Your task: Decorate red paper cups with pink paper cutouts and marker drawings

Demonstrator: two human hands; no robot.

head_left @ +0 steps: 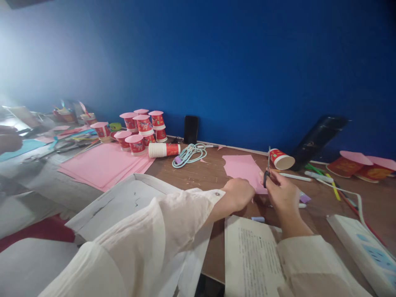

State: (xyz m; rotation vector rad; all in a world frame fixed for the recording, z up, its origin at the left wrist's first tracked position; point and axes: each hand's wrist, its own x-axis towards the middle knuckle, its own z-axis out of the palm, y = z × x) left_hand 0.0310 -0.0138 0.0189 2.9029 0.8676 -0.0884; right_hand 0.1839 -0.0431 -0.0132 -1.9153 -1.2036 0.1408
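Observation:
My right hand [283, 192] grips dark-handled scissors [266, 178], their blades pointing up and away, at the right edge of a pink sheet [243, 169]. The sheet has curved cuts along its left side. My left hand [240, 194] is closed at the near edge of this sheet, its fingertips hidden beneath the hand; a small pink bit shows under it. Just behind the scissors, a red paper cup [281, 159] lies on its side.
Red cups topped with pink discs [144, 126] stand at the left, near stacked pink sheets [102, 167]. A coiled cable [189, 156], a black bottle [320, 140], a booklet [253, 255] and a power strip [365, 251] lie around. Another person's hand [9, 139] is far left.

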